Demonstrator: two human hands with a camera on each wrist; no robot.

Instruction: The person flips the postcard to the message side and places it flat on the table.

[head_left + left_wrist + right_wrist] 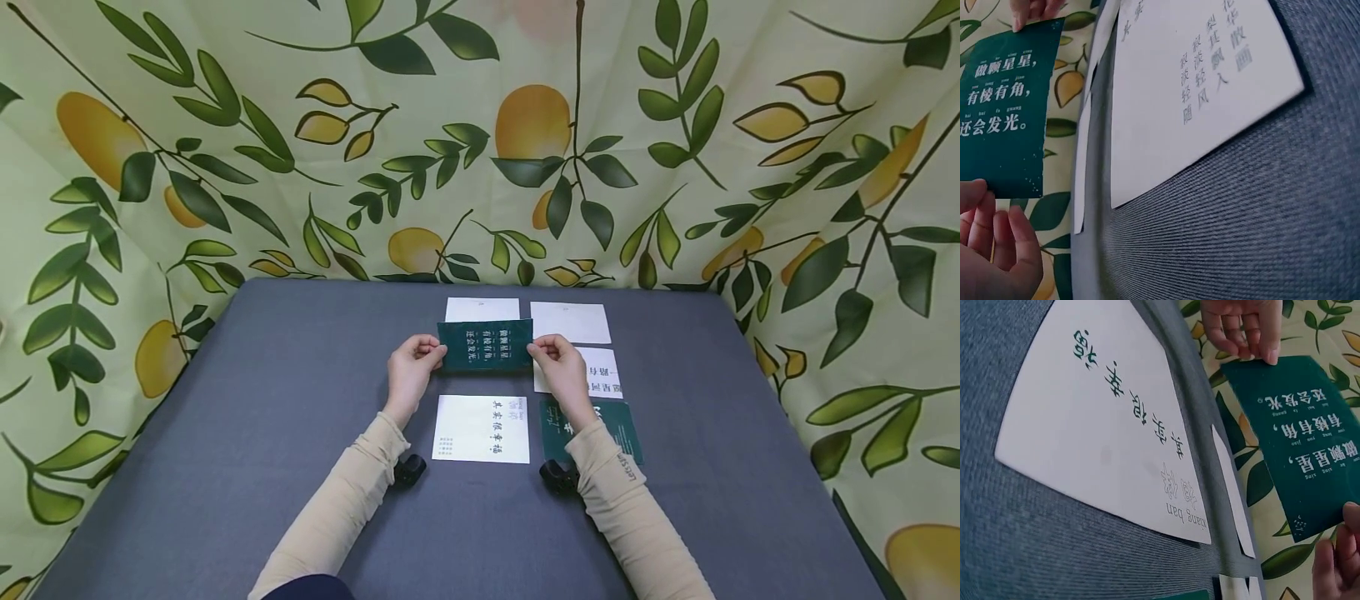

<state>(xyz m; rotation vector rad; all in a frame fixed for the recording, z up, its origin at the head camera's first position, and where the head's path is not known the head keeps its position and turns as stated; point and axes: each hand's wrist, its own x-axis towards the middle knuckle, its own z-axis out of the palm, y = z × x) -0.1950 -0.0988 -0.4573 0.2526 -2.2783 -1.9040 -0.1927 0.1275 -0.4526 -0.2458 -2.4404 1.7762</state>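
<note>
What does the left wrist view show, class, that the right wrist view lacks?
Left wrist only: small grey writing on the near white card. Right wrist only: "xiang ban" lettering on that card, and the edge of a lying green card.
Both: that white card, cloth, leafy backdrop, and left hand and right hand pinching the held green card.

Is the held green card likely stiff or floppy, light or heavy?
Probably stiff: the held green card spans nearly flat between the left hand and right hand. Likely light too: pinches at two edges hold it up.
</note>
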